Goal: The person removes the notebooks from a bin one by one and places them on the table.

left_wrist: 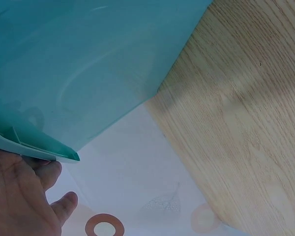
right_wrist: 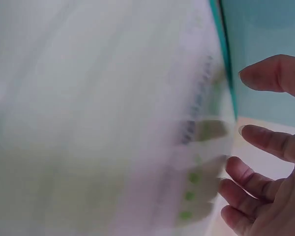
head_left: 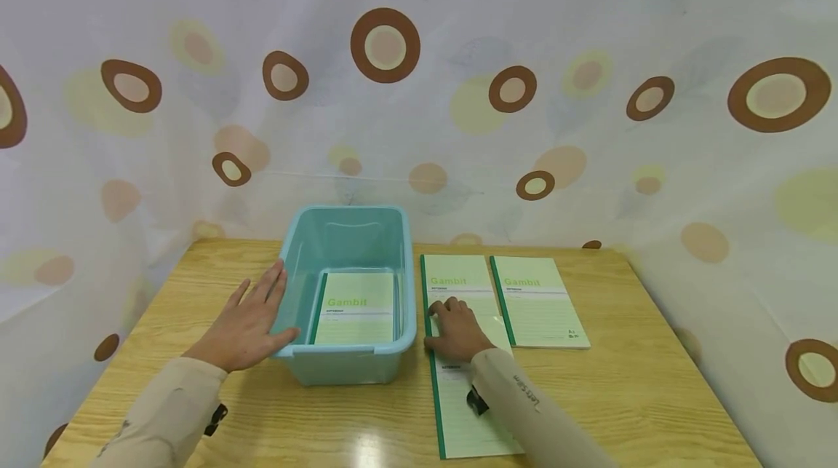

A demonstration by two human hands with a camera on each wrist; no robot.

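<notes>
My left hand [head_left: 245, 326] lies against the left rim of a light blue plastic bin [head_left: 411, 286], fingers extended along it; the left wrist view shows fingers by the rim edge. Inside the bin lies a pale green Gambit notebook [head_left: 356, 326] with a dark green spine. To the bin's right, my right hand [head_left: 456, 330] is over the top of a front notebook [head_left: 468, 417], which overlaps a similar notebook [head_left: 461, 271] behind it. In the right wrist view the fingers are spread beside a blurred notebook cover [right_wrist: 113, 123], the thumb apart from them.
Another Gambit notebook [head_left: 540, 308] lies to the right of the overlapping pair. Everything stands on a light wooden table [head_left: 628, 395]. A white sheet [head_left: 445, 126] with brown and yellow round patterns hangs behind the table and along both sides.
</notes>
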